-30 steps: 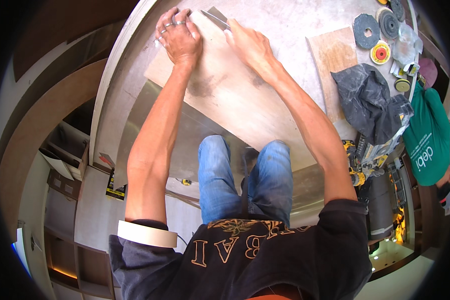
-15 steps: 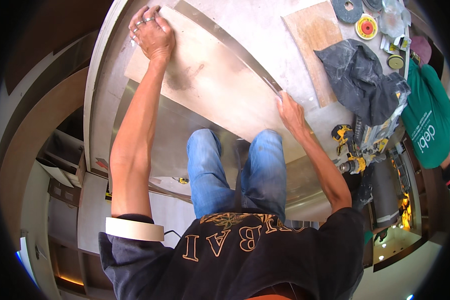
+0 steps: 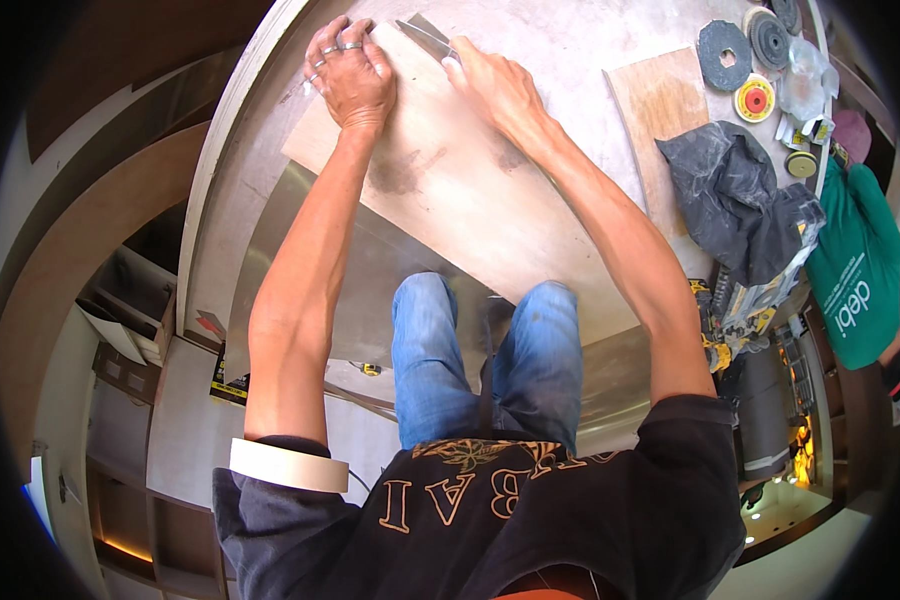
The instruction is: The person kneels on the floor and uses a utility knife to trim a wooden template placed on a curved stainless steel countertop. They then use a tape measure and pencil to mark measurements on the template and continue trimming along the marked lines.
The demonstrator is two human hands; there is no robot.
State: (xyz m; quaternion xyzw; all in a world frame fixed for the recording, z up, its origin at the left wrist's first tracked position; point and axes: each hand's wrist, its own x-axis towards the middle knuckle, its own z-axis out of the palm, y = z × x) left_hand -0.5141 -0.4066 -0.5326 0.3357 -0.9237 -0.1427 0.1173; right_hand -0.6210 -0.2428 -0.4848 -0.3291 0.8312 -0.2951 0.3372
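My left hand (image 3: 353, 75) presses on the top end of a pale wooden board (image 3: 440, 195), fingers apart and bent, rings on them. My right hand (image 3: 490, 85) grips a thin tool (image 3: 432, 42), too small to make out fully, at the board's far right edge beside a narrow grey strip. A metal sheet (image 3: 290, 260) lies beneath the board, showing along its lower side. A wide roll of cream tape (image 3: 288, 463) circles my left upper arm. My knees (image 3: 535, 330) are on or against the work surface.
To the right lie a smaller plywood piece (image 3: 640, 100), grinding discs (image 3: 720, 70), crumpled dark cloth (image 3: 730, 180) and yellow-black power tools (image 3: 715, 350). A person in green (image 3: 850, 270) is at the far right. The curved worktop rim (image 3: 210, 180) runs along the left.
My right hand went down the board's edge at half a second ago and is now back near the top, as a second ago. My left hand stayed at the board's end.
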